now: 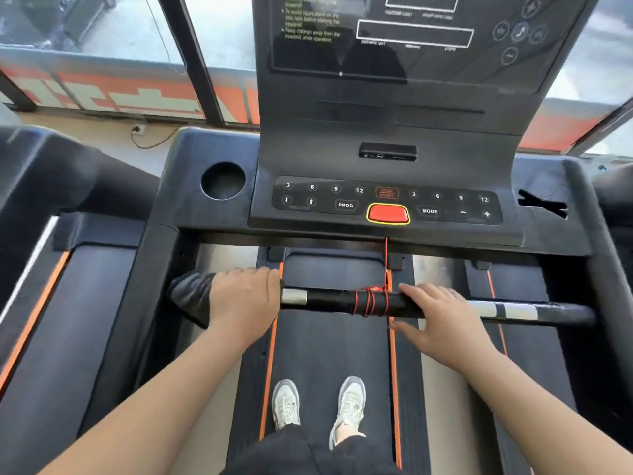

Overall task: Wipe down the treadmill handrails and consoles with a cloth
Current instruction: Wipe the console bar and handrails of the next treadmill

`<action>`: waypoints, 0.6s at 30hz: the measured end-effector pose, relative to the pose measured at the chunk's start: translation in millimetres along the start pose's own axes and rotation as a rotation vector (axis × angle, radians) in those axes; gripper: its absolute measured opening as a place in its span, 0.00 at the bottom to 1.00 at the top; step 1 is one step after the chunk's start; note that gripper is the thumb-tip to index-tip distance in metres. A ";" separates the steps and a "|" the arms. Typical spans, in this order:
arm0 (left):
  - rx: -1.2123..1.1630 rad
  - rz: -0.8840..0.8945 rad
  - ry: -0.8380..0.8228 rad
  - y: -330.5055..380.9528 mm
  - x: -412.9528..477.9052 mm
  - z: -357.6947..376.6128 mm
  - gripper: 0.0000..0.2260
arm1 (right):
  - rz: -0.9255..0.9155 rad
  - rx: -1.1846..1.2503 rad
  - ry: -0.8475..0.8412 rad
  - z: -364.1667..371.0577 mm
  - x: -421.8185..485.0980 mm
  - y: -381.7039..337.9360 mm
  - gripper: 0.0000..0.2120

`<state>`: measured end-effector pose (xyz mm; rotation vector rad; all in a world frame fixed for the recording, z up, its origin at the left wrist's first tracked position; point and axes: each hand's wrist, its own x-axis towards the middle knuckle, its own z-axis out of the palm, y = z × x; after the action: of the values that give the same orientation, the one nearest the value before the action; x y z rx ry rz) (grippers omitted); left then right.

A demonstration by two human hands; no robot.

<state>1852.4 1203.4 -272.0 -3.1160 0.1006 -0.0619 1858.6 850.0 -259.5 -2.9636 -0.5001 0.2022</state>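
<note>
A black front handrail [329, 301] with silver sensor bands crosses the treadmill below the console [387, 200]. My left hand [245, 298] grips a dark grey cloth [191, 296] wrapped over the rail's left end. My right hand [442, 317] rests on the rail right of centre with its fingers straight. A red safety cord [371, 299] is wound round the rail between my hands and runs up to the console.
The console has a red stop button [388, 214], a key panel and a round cup holder [223, 181] on its left. A dark display [411, 36] rises behind it. Neighbouring treadmills [51, 269] flank both sides. My shoes [318, 406] stand on the belt. Windows lie ahead.
</note>
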 end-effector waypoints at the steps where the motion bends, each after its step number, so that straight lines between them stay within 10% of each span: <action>1: -0.001 -0.018 0.007 20.1 -0.2 2.5 0.17 | 0.011 0.010 0.031 0.2 1.0 -0.6 0.29; 8: -0.283 0.251 -0.202 47.5 11.2 -8.6 0.22 | 0.023 0.120 0.118 -0.5 6.9 2.2 0.24; 14: 0.143 -0.054 -0.133 44.7 9.7 -7.4 0.19 | 0.006 0.150 0.130 0.0 7.7 9.2 0.21; 18: -0.113 -0.104 0.009 125.1 5.3 -2.0 0.17 | 0.014 0.102 0.065 -11.2 11.2 7.1 0.17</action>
<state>1849.5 1078.3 -272.9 -3.2322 -0.0600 -0.0746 1873.0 845.9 -250.7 -2.8649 -0.4466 0.1283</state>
